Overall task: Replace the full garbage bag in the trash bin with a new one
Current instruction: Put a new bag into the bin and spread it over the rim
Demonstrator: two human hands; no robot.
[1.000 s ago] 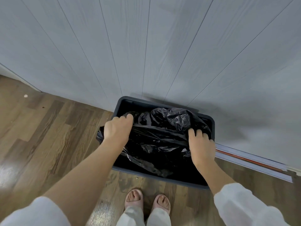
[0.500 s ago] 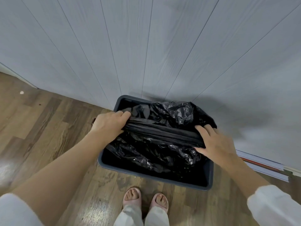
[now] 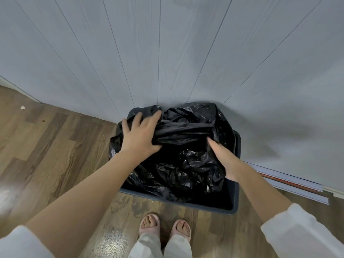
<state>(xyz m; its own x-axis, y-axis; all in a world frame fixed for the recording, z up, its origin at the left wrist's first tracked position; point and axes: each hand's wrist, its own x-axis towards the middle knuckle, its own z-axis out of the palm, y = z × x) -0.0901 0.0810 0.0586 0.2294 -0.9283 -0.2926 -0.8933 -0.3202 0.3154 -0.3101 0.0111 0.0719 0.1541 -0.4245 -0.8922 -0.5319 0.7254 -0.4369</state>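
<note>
A dark grey rectangular trash bin point(image 3: 235, 202) stands on the floor against the wall. A crumpled black garbage bag point(image 3: 186, 164) fills it and spills over the left and far rims. My left hand point(image 3: 140, 135) lies on the bag's upper left part, fingers spread, thumb pinching a bunched band of plastic. My right hand point(image 3: 225, 157) reaches into the bag's right side, palm turned inward, its fingertips hidden in the plastic. Whether the right hand grips the bag cannot be seen.
A pale grey panelled wall point(image 3: 167, 53) rises right behind the bin. Wooden floor point(image 3: 46, 155) extends to the left and front. My feet in pink slippers point(image 3: 165, 228) stand just before the bin. Flat boards with a red edge point(image 3: 290, 183) lie along the wall at right.
The bag has been pulled further over the far and left rims. My left hand opened its fingers and moved up; my right hand turned and slid down inside the right side.
</note>
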